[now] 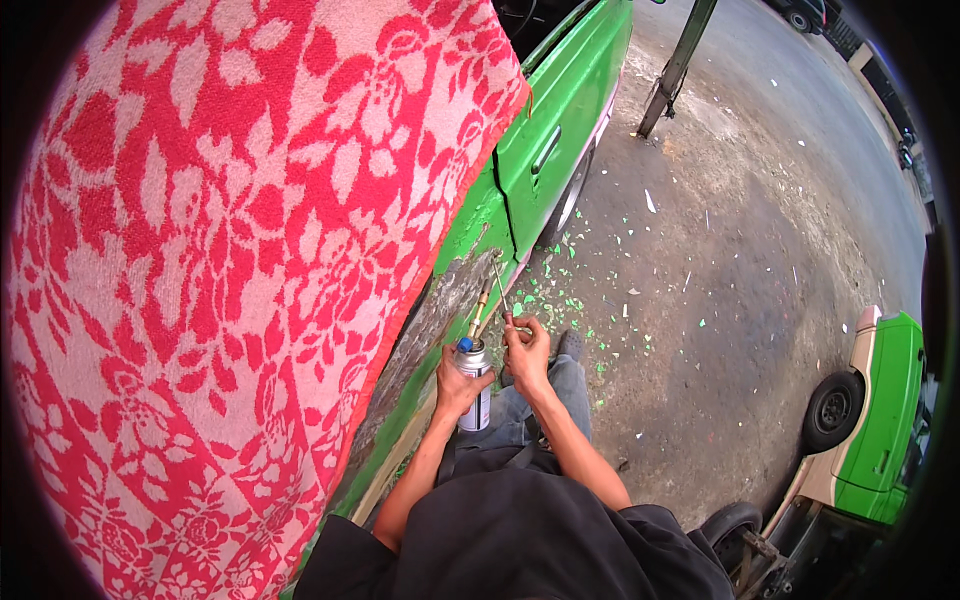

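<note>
My left hand [458,385] is closed on a white and silver gas canister [475,405] with a blue knob and a brass torch nozzle [480,310] angled up toward the car body. My right hand [525,350] grips a thin metal tool with a dark handle [507,316], its tip at the panel. The green car [555,125] has a patch of bare, scraped, greyish surface [405,355] beside the torch. A red and pink floral cloth [250,250] drapes over the car at my left, hiding much of it.
Green paint flakes [560,290] litter the rough ground. A leaning pole [670,75] stands beyond the door. At my right are a green and cream vehicle [880,440] and a loose dark tyre [722,530] by a metal frame. A road [850,120] runs behind, with a parked vehicle.
</note>
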Motion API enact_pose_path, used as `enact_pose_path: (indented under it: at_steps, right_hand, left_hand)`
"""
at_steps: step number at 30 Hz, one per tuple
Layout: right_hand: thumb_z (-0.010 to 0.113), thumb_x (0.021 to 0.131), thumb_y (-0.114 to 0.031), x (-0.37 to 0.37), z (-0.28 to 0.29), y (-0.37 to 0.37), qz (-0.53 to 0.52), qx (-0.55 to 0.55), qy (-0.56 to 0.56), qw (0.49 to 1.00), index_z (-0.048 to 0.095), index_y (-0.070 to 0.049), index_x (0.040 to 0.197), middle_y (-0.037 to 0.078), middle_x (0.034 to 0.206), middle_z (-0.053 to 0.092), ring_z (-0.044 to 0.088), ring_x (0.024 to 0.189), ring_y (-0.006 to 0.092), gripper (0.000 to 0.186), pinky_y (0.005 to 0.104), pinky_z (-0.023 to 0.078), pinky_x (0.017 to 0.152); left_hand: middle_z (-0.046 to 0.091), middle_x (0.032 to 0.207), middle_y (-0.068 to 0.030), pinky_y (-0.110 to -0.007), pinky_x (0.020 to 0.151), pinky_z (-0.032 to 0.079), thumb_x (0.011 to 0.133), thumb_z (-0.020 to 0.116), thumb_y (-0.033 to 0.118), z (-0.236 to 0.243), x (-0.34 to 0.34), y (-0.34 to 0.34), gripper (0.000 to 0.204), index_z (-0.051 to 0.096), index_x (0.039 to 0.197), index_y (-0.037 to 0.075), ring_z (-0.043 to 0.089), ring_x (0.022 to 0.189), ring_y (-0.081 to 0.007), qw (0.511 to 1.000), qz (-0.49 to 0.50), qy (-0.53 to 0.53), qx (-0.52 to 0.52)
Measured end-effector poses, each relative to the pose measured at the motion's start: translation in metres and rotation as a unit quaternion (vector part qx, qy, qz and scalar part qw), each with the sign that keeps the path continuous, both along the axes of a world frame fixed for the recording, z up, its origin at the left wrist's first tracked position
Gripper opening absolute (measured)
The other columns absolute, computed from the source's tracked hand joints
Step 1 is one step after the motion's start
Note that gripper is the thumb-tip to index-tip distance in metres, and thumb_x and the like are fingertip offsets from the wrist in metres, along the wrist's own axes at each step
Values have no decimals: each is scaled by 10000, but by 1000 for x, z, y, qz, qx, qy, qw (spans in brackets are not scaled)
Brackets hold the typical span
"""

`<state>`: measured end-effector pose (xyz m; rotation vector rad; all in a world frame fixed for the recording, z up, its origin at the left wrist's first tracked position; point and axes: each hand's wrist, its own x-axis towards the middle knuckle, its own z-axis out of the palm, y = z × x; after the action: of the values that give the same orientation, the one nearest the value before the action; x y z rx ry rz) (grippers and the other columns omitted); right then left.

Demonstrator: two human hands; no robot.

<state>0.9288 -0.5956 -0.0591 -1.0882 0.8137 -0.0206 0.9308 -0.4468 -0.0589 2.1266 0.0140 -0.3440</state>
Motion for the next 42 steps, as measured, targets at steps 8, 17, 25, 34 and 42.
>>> enact_pose_path:
  at_steps: [8,17,25,34,42]
  right_hand:
    - [606,959,-141,0,3,1,-15,17,-16,1000,514,-70,1026,20,666,563,398,400,62,134,253,248,334]
    - [599,959,-129,-3,11,3,-14,46,6,999,517,-78,1036,17,682,556,396,416,68,124,252,252,348]
    - [612,953,-150,-1,8,0,-19,58,18,998,509,-73,1073,17,689,560,409,427,72,175,257,258,347]
    - [611,953,-142,-4,5,-1,-27,60,25,998,509,-75,1056,18,678,558,403,426,67,160,252,246,350]
    - [613,947,-139,3,3,0,-24,53,38,998,500,-83,1040,26,686,561,392,413,69,156,252,249,345]
  left_hand:
    - [686,916,-122,-354,772,539,602,889,202,-3,-1,1,604,560,1068,5,679,839,-213,1000,18,10,-6]
    - [696,941,-146,-368,795,539,610,882,236,-7,-5,9,644,573,1130,13,690,854,-247,999,-6,22,-28]
    - [706,904,-98,-333,761,546,632,872,154,-8,-7,9,511,621,1055,15,681,811,-173,999,3,21,-47]
    - [703,899,-89,-329,761,548,629,869,149,-3,-8,9,534,607,1074,16,677,806,-174,999,-15,8,-41]
    - [705,903,-137,-380,775,538,605,885,240,-17,-8,11,550,619,1037,27,699,843,-252,998,-16,22,-52]
